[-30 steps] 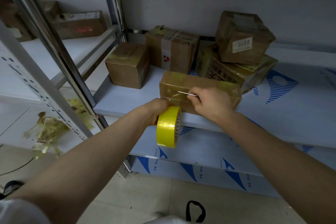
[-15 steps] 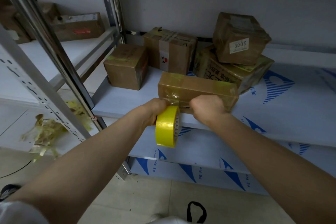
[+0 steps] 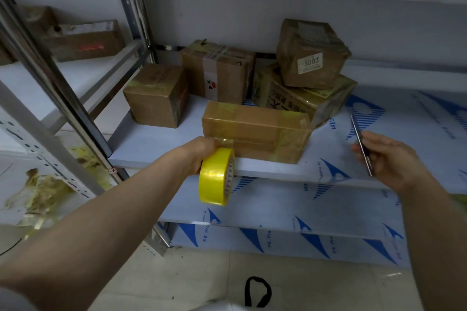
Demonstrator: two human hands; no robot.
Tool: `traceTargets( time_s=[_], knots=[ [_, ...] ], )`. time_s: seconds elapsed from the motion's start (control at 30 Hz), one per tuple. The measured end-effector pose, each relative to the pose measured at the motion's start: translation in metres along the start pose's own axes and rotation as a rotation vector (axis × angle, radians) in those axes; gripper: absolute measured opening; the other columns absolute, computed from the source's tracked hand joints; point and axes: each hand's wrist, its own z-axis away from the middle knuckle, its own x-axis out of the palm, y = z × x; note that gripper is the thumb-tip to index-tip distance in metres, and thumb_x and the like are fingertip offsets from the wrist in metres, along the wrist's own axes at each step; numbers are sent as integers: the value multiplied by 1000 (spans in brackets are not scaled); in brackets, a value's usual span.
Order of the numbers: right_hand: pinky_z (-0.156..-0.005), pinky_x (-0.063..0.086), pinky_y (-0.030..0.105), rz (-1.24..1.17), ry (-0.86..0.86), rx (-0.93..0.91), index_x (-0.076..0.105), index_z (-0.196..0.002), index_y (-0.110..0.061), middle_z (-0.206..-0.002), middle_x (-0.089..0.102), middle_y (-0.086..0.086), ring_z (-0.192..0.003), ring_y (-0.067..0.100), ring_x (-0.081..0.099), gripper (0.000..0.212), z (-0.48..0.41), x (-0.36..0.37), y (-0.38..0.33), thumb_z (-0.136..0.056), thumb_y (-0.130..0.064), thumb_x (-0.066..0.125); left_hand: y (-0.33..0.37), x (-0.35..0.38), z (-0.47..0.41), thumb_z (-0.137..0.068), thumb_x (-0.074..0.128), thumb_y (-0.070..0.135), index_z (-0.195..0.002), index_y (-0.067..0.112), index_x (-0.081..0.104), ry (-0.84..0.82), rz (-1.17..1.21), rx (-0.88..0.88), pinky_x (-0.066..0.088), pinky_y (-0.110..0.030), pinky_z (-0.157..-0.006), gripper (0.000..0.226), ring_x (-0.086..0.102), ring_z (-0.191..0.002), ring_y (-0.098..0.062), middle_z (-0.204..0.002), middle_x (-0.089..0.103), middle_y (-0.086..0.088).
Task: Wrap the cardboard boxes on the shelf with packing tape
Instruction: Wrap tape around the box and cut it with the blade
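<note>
Fingers of the left grip (image 3: 202,151) are curled round the yellow tape roll (image 3: 217,177) and hold it on edge just off the front lip of the shelf (image 3: 156,139). The right grip (image 3: 389,159) is well off to the right, pinching a slim metal blade (image 3: 360,141) that points up and away over the shelf board. It could be closed scissors; I can't tell.

The long flat box (image 3: 255,131) lies lengthwise near the shelf's front edge, with yellowish tape already banding its top and front. A short tongue of tape shows between the roll and the box's near left corner. Whether it is cut through is too fine to see from here.

I'd say this is the finishing of one band. To do it well:
- Press that loose end flat onto the front face and rub it toward the corner so it leaves no lifted flap.
- Keep a thumb on the roll's free end so it doesn't stick back onto the roll.
- Keep the blade pointed away from the other arm, or lay it on the board.

The other cartons (image 3: 217,70) sit behind.
</note>
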Motion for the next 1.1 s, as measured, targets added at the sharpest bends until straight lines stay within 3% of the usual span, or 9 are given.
traceTargets(
  time_s=[0.13,0.23,0.3,0.43,0.5,0.6,0.77,0.9,1.1],
  knots=[
    [-50,53,20,-4,376,69,50,-123,14,-60,67,11,-48,12,63,33,-23,7,24,-94,-1,51,0,2,-1,-96,53,27,-92,16,50,13,-13,-7,50,-36,-60,13,60,-72,-25,-85,60,-11],
    [-99,42,31,241,449,-48,34,-143,2,-130,54,13,-111,23,57,48,-33,30,20,-101,-17,44,-1,3,-1,-96,54,28,-101,14,50,14,-26,-1,50,-35,-60,15,61,-72,-25,-86,61,-11],
    [-110,31,28,458,461,-404,40,-142,-8,-144,43,6,-130,22,43,43,-23,61,6,-101,-19,42,-2,2,-2,-96,53,28,-108,13,48,19,-22,-5,50,-34,-59,19,60,-71,-24,-86,60,-11],
    [-101,36,20,750,-25,-922,53,-133,-13,-132,54,1,-120,12,48,35,8,151,-13,-99,-15,45,-1,1,-2,-98,51,27,-110,12,48,20,-20,-4,49,-32,-56,20,60,-70,-23,-85,60,-10],
    [-113,20,30,1144,-311,-920,27,-149,-18,-153,31,5,-140,16,27,52,7,192,-12,-100,-34,41,-1,2,-2,-97,52,25,-105,12,50,16,-14,13,49,-31,-56,16,60,-68,-22,-83,60,-10],
    [-118,-5,40,1654,-370,-840,-3,-152,-23,-160,-1,11,-148,22,-2,77,-13,219,2,-94,-62,29,-2,4,-1,-97,52,22,-99,11,52,15,4,38,49,-30,-57,11,59,-66,-21,-81,60,-10],
    [-115,12,45,1783,-356,-774,0,-152,-25,-158,13,14,-144,30,15,81,-26,222,16,-89,-70,24,-12,-4,-8,-94,56,21,-111,1,57,66,-99,33,55,-29,-63,26,61,-68,-22,-92,64,-15],
    [-111,21,45,1771,-290,-829,5,-152,-21,-152,26,15,-139,31,26,90,-28,224,18,-84,-76,27,-32,-8,-4,-97,49,15,-110,8,55,58,-347,26,43,-16,-47,16,50,-65,-10,-88,55,-5],
    [-106,29,44,1833,-144,-908,9,-151,-16,-142,38,14,-131,32,36,98,-29,229,27,-80,-72,47,-33,-13,1,-98,49,20,-115,10,51,48,-265,-15,44,-25,-54,20,53,-67,-15,-82,53,-5]
  ],
)
